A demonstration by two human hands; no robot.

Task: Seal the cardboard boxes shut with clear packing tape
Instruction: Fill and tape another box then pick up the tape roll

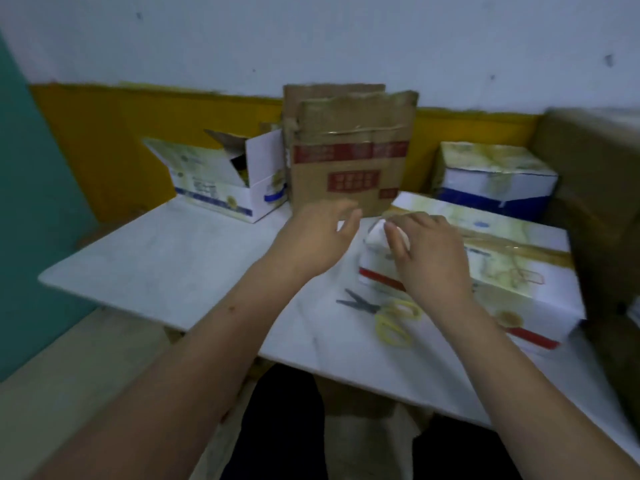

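My right hand (429, 258) rests on the near end of the long printed box (485, 268) lying on the white surface (166, 258), its fingers (398, 237) extended and pressing down at the box's corner, holding nothing that I can make out. My left hand (318, 233) hovers just beside it above the surface, fingers loosely spread, empty. A glossy strip of clear tape (502, 245) runs along the box's top seam toward my right hand.

To do this well, I judge I should smooth the tape end firmly over the edge and down the end face, bracing the box with the left hand so it doesn't slide.

The yellow-handled scissors (384, 315) lie near the box, within reach. The tape roll is not in view. Motion blur hides exactly where the tape ends under my fingers. Behind, an open box (225, 181), a flattened brown carton (349, 150) and another closed box (495, 178) wait.
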